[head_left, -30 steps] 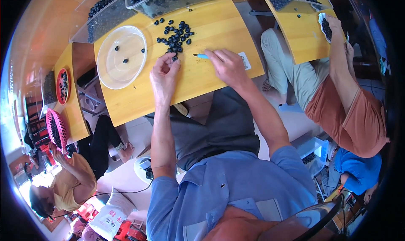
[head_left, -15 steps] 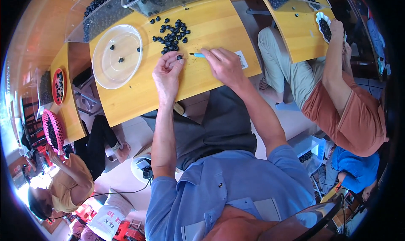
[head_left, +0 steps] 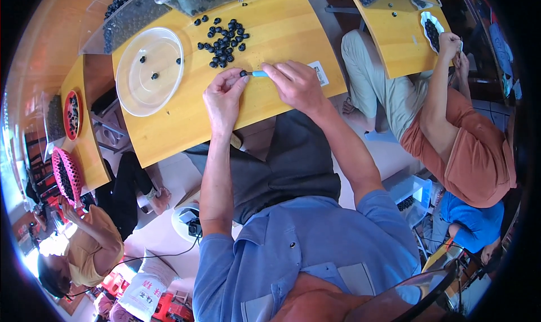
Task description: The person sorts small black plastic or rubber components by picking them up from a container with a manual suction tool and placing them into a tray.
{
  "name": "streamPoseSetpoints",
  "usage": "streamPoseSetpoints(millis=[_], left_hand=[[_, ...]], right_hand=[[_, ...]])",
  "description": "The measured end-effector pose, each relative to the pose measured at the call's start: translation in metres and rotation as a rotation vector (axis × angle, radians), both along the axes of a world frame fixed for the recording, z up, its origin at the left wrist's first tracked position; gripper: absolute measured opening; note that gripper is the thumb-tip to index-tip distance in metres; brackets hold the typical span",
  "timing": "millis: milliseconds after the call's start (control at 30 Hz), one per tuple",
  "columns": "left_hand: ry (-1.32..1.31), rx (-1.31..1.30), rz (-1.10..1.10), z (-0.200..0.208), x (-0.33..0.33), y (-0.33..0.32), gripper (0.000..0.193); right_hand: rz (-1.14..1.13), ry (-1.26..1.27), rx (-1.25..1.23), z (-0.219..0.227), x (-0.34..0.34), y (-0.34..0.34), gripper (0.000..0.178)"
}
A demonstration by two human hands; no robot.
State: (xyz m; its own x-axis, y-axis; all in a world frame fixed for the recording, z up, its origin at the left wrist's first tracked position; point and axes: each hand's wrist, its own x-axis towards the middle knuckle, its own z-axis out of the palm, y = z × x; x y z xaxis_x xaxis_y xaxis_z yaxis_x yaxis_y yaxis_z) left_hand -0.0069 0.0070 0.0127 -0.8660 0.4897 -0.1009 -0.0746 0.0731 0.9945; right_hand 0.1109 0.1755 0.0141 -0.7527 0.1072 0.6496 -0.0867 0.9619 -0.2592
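Between the thumb and fingers of my left hand (head_left: 223, 102) is a blueberry (head_left: 243, 73), dark and round. My right hand (head_left: 298, 86) grips a small light-blue-handled tool (head_left: 260, 74) with a thin dark tip. That tip meets the right side of the berry, just above the wooden table (head_left: 225, 130). Beyond my left hand lies a loose pile of blueberries (head_left: 222, 50). A round clear plastic tub (head_left: 143, 96) to the left holds three berries.
Clear bins of berries (head_left: 200, 0) stand at the far edge. A white label (head_left: 319, 73) lies right of my hand. At the right table, a person in a rust-coloured shirt (head_left: 468, 164) works over a white dish (head_left: 424, 21). On the left, another person sits beside a pink basket (head_left: 76, 172).
The tool tip, apart from the berry before, now touches it. My right hand has moved slightly left. The whole view has shifted a little.
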Motion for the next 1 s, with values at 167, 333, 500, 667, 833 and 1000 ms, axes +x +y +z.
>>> streamPoseSetpoints(millis=[167,333,500,667,833,1000], left_hand=[[-0.030,-0.010,-0.042,0.007,0.003,0.003,0.026],[0.028,-0.025,-0.004,0.004,0.004,0.003,0.023],[0.044,-0.090,-0.006,0.011,0.004,0.005,0.025],[0.081,-0.154,-0.005,0.014,0.004,0.004,0.022],[0.068,-0.121,0.005,0.011,0.005,0.004,0.022],[0.055,-0.128,0.008,0.009,0.005,0.004,0.022]], right_hand=[[0.011,-0.016,0.012,0.002,0.000,-0.001,0.035],[0.014,0.057,0.008,0.000,-0.003,-0.002,0.041],[-0.004,-0.006,0.043,0.002,0.000,-0.002,0.034],[0.005,-0.007,0.040,0.002,0.000,-0.002,0.033],[-0.002,-0.004,0.042,0.002,0.000,-0.002,0.032],[-0.007,-0.003,0.042,0.002,0.001,-0.002,0.033]])
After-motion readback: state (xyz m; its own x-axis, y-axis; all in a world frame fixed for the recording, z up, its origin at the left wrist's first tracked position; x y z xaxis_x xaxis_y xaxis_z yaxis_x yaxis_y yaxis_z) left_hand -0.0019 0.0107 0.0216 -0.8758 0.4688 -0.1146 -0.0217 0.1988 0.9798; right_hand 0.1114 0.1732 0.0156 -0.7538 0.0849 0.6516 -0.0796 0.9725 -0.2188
